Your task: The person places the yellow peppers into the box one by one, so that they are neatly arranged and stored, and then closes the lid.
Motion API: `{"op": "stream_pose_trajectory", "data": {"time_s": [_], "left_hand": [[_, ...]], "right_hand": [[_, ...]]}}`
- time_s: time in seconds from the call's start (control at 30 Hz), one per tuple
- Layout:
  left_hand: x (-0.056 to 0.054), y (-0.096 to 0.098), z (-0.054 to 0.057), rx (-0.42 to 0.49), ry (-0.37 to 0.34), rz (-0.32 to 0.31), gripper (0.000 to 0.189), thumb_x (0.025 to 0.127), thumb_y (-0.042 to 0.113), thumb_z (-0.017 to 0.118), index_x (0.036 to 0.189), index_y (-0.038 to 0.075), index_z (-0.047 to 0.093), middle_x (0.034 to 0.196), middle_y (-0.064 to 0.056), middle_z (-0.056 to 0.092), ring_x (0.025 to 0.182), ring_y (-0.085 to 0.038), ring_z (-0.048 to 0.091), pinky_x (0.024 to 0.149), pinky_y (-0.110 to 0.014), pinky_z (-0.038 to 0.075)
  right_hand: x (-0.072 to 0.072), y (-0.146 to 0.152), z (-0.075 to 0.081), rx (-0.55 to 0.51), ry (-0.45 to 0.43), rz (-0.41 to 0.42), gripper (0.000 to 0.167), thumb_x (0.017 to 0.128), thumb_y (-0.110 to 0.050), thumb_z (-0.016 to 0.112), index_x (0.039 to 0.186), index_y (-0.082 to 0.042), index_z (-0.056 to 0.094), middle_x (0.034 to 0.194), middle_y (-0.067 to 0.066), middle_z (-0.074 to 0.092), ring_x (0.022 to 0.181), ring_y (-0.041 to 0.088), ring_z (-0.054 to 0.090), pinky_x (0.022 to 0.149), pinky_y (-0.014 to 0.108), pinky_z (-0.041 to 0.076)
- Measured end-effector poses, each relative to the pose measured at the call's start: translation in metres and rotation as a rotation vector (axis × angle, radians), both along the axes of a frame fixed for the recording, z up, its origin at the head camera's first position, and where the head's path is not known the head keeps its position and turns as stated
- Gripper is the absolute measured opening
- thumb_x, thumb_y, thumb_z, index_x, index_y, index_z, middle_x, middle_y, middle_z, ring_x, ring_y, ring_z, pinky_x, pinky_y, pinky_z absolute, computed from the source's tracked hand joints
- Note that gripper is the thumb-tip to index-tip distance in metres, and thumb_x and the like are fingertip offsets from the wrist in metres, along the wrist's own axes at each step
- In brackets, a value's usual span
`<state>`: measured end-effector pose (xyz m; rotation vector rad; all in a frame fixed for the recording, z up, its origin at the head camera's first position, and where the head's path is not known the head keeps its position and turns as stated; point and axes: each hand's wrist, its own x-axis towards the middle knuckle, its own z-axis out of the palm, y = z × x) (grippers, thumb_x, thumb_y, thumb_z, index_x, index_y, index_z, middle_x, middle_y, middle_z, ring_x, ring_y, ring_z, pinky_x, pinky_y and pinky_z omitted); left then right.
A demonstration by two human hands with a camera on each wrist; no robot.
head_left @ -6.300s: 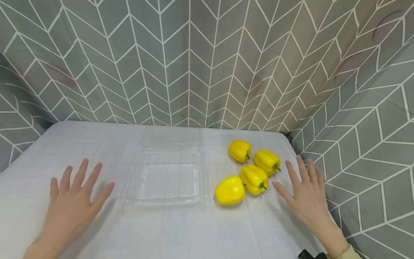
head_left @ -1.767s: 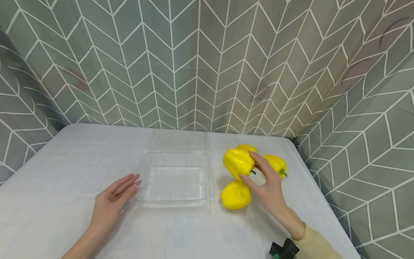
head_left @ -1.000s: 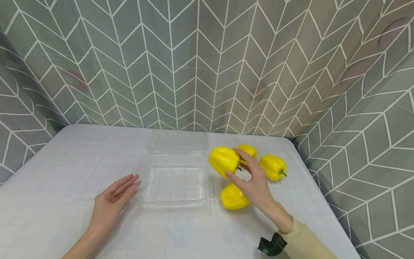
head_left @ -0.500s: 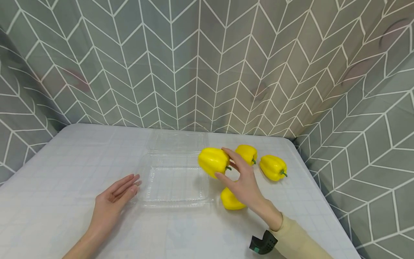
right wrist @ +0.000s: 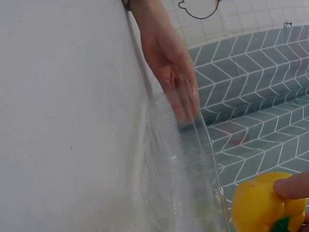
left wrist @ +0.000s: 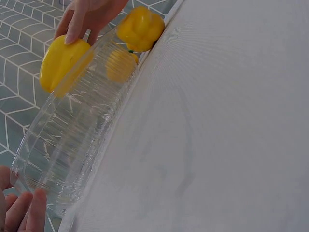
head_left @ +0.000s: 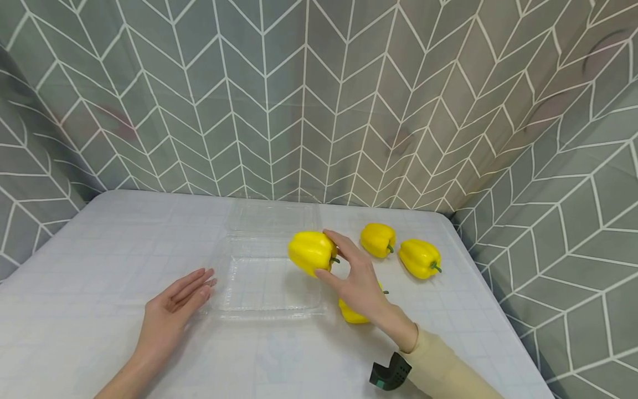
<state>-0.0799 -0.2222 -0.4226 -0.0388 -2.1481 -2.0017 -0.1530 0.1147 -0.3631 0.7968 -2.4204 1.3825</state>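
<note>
My right hand grips a yellow bell pepper by its stem end, thumb below and fingers above. The pepper is held in the air over the right part of a clear plastic clamshell box. In the left wrist view the same pepper shows above the box's rim. My left hand rests at the box's left side, fingers extended, fingertips right at its edge. The right wrist view shows that hand behind the see-through wall. The box's lid lies folded back, away from me.
Two yellow peppers, one farther back and one to the right, lie on the white-covered table. Another pepper is partly hidden behind my right hand. A black wrist device hangs by the right sleeve. A patterned curtain surrounds the table.
My right hand picked up a pepper from the group and has carried it left, over the box. The left hand earlier came to the box's side and has since stayed still.
</note>
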Motion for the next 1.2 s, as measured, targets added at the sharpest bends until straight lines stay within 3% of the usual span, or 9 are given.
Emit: {"op": "stream_pose_trajectory", "data": {"time_s": [0.37, 0.63, 1.2], "left_hand": [[-0.001, 0.000, -0.001, -0.032, 0.005, 0.003, 0.055, 0.098, 0.015, 0.065, 0.145, -0.006, 0.044, 0.135, 0.004, 0.065, 0.114, -0.004, 0.066, 0.093, -0.017, 0.056], [-0.001, -0.001, -0.002, -0.008, 0.005, -0.004, 0.055, 0.098, 0.015, 0.066, 0.145, -0.007, 0.044, 0.135, 0.003, 0.065, 0.114, -0.005, 0.066, 0.093, -0.019, 0.056], [-0.001, -0.001, -0.002, 0.005, 0.020, -0.005, 0.054, 0.098, 0.012, 0.066, 0.143, -0.008, 0.046, 0.134, 0.004, 0.066, 0.114, -0.006, 0.067, 0.093, -0.019, 0.056]], "right_hand": [[0.002, -0.022, -0.006, 0.035, -0.087, -0.017, 0.070, 0.084, -0.013, 0.081, 0.146, -0.012, 0.048, 0.144, 0.001, 0.055, 0.124, 0.023, 0.058, 0.107, 0.051, 0.051], [0.002, -0.035, -0.010, 0.087, -0.123, -0.021, 0.071, 0.085, -0.013, 0.080, 0.147, -0.011, 0.046, 0.147, 0.001, 0.052, 0.134, 0.020, 0.052, 0.114, 0.043, 0.046], [0.002, -0.046, -0.024, 0.242, -0.084, -0.034, 0.071, 0.087, -0.015, 0.077, 0.149, -0.006, 0.043, 0.153, 0.006, 0.046, 0.141, 0.025, 0.045, 0.119, 0.044, 0.039]]}}
